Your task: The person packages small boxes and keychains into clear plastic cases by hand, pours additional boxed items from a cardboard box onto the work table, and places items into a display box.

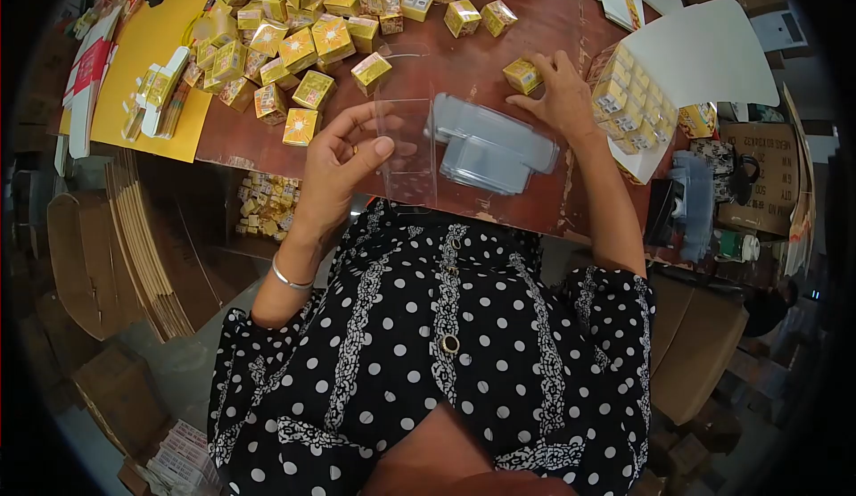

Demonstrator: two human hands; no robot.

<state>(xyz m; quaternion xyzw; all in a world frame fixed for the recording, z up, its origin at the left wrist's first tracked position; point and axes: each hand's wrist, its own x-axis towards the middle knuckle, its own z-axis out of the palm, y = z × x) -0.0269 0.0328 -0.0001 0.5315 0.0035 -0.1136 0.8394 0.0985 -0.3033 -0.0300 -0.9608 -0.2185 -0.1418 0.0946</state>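
Note:
My left hand [349, 150] grips a clear plastic tray [408, 144], with the thumb in front and the fingers behind the see-through wall. Just to its right, a stack of nested clear plastic trays [495, 144] lies on the table. My right hand [563, 95] is beyond that stack. Its thumb and fingers are spread beside a small yellow box [522, 76], which rests on the table. The fingers reach the box's right side, while the thumb looks slightly apart from it.
A heap of small yellow boxes [299, 50] covers the back left of the red table [481, 59]. At the right stands an open white carton [633, 99] packed with rows of little boxes. Yellow card [107, 108] lies left. Below are folded cardboard sheets [147, 237] and a box of small pieces [266, 203].

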